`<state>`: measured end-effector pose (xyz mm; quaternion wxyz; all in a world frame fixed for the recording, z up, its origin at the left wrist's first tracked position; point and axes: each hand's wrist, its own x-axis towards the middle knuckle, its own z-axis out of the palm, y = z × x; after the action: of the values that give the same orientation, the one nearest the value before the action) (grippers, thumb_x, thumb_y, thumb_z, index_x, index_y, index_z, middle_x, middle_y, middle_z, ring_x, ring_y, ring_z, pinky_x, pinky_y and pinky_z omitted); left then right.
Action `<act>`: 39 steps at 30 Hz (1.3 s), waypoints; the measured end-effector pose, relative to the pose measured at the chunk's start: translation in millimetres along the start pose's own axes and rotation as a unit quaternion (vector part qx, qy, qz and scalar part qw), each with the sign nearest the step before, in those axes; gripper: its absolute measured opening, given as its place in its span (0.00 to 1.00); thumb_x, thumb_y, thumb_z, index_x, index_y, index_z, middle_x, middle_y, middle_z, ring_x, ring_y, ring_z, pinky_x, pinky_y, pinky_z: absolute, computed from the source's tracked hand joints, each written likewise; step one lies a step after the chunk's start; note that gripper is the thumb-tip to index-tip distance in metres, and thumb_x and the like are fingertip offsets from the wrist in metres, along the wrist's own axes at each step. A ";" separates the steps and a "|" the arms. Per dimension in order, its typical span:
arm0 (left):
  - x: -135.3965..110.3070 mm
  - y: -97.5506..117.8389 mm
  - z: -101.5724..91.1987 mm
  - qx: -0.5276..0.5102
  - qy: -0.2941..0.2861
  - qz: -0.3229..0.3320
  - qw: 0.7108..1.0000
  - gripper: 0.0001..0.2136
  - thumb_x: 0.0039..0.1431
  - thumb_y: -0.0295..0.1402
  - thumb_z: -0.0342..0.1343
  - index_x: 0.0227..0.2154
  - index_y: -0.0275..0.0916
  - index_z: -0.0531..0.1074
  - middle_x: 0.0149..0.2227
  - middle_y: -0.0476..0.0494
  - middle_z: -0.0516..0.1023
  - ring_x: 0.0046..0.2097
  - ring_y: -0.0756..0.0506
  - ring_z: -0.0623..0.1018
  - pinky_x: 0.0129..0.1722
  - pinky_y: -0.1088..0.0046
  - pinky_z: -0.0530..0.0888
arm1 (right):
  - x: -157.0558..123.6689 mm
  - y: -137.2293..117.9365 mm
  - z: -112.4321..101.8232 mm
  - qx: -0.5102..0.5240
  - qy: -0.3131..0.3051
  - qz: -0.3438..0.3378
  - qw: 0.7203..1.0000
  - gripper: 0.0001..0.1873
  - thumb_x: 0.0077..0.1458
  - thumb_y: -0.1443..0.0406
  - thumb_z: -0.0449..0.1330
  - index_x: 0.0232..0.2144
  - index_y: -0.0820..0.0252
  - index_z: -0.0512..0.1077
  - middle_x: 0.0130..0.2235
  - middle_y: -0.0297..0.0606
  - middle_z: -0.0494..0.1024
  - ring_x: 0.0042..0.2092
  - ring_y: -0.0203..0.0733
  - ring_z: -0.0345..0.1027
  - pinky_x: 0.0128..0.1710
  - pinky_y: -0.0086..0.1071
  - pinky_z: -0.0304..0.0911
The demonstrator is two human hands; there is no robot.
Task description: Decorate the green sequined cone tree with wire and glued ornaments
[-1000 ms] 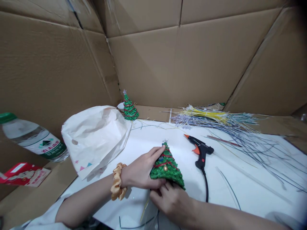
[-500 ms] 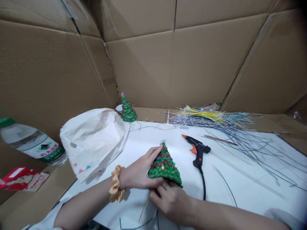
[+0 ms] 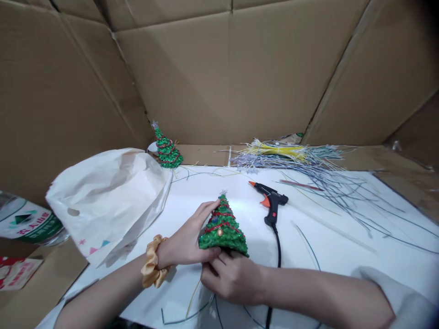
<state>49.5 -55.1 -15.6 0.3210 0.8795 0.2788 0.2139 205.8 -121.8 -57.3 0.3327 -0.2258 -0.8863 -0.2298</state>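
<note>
A small green Christmas tree with red garland, a gold ball and a silvery star tip leans in front of me. My left hand is wrapped round its left side, thumb along the bottom edge. Under the base, my right hand has its fingers curled up against the tree's underside. What those fingers pinch is hidden. Thin green and yellow wires trail on the table below my right hand.
A black-and-orange glue gun lies to the right, its cord running toward me. Behind it spreads a bundle of wires. A second tree, a white bag and a water bottle are on the left. Cardboard walls enclose the table.
The whole view has shifted, so things now appear farther left and slightly higher. Both hands keep their hold at the tree, which looks a little more upright.
</note>
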 end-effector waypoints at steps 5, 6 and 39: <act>0.6 -0.9 -0.1 0.002 -0.005 0.003 1.000 0.40 0.45 0.36 0.58 0.61 0.40 0.46 0.60 0.38 0.51 0.61 0.37 0.55 0.61 0.57 0.54 | 0.0 0.7 -1.1 0.002 -0.003 -0.009 1.000 0.09 0.54 0.71 0.47 0.30 0.64 0.67 0.23 0.38 0.73 0.24 0.37 0.65 0.23 0.30 0.53; 0.6 -1.2 0.3 0.000 -0.006 -0.001 1.000 0.40 0.45 0.36 0.58 0.61 0.40 0.45 0.61 0.37 0.51 0.62 0.36 0.54 0.61 0.56 0.53 | 0.0 0.8 -1.1 0.001 -0.002 -0.009 1.000 0.09 0.54 0.71 0.47 0.30 0.64 0.67 0.23 0.38 0.73 0.23 0.37 0.65 0.23 0.30 0.53; 0.1 8.4 -6.2 0.071 -0.043 -0.054 0.995 0.49 0.41 0.36 0.59 0.62 0.33 0.35 0.62 0.29 0.51 0.62 0.35 0.56 0.60 0.55 0.56 | -0.2 -0.8 5.5 -0.011 0.019 0.047 0.999 0.14 0.58 0.73 0.40 0.25 0.60 0.62 0.18 0.34 0.67 0.20 0.35 0.58 0.23 0.30 0.47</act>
<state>49.2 -57.7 -5.5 0.2799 0.8922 0.3263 0.1383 202.9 -119.5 -61.3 0.3579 -0.2662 -0.8656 -0.2277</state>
